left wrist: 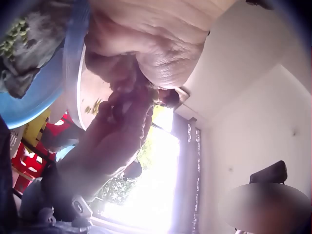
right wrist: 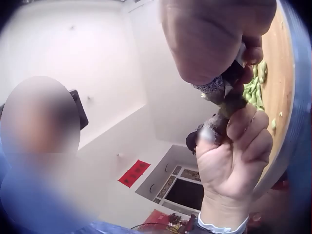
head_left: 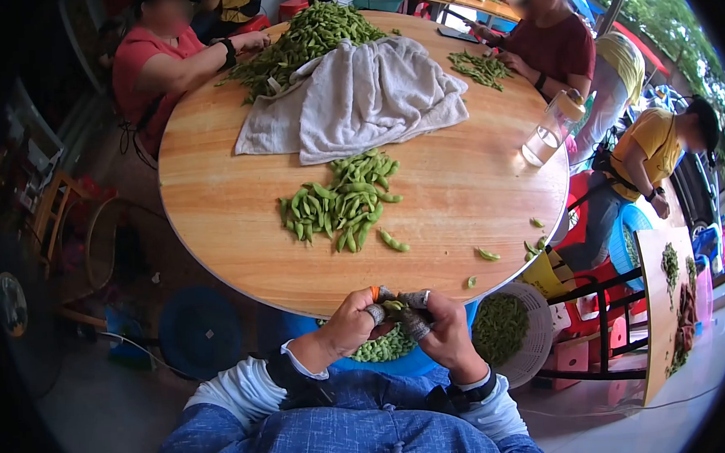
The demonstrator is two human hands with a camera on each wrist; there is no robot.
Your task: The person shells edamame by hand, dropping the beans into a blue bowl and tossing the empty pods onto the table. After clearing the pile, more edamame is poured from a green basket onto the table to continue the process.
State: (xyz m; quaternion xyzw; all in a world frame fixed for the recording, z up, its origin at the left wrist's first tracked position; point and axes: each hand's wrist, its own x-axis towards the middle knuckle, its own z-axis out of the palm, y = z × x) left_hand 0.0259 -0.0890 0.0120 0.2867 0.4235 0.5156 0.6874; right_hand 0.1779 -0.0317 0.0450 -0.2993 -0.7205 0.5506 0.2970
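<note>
Just past the table's near edge, my left hand (head_left: 343,329) and right hand (head_left: 450,333) meet, thumbs and fingers wrapped in grey coverings. Between their fingertips they pinch a green soybean pod (head_left: 394,305), largely hidden by the fingers. Below them is a blue basin (head_left: 419,363) holding shelled green beans (head_left: 385,347). In the right wrist view the left hand (right wrist: 236,156) has its fingers curled in toward the other hand's covered fingertips. A small heap of soybean pods (head_left: 337,201) lies on the round wooden table (head_left: 239,225) ahead of both hands.
A grey cloth (head_left: 372,103) partly covers a large pod pile (head_left: 320,36). A glass bottle (head_left: 548,135) stands at the right edge, near several loose pods. Beside the basin, a white basket (head_left: 536,332) contains green pods or husks. Two people sit across the table.
</note>
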